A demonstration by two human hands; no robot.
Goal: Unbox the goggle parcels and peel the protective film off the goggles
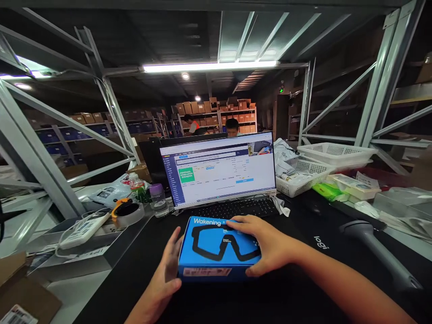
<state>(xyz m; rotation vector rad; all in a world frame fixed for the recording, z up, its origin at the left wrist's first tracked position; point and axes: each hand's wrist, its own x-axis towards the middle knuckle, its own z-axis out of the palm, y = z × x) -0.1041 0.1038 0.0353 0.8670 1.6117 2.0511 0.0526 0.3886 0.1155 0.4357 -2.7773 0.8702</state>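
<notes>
Right hand (270, 245) and left hand (162, 274) at either end of a blue box (209, 238)

We have the box in front of us over the black mat (131, 274), just short of the keyboard (232, 208) and the lit monitor (219, 173). Lid side up: "Wakening" in white, a dark goggle outline below it, a pale label (206, 272) along the near side. Whether it rests on the mat or is held a little clear, we cannot tell.

Step in hand, as we judge it: steadying and handling the box, label side towards us. Any turn or lift from here would call for both hands working together, fingers kept off the label.

Pose: our right forearm slants in from the lower right. That hand grips the right end, fingers laid across the top, thumb down at the near edge. Our left forearm rises from below; the hand stands on edge along the left end, fingers parted and pointing away, thumb at the near corner. How firmly it presses, if at all, we cannot tell.

Nearby: scanner (380, 249) on our right, lying apart from the hands; tape roll (130, 215) to the left.
</notes>
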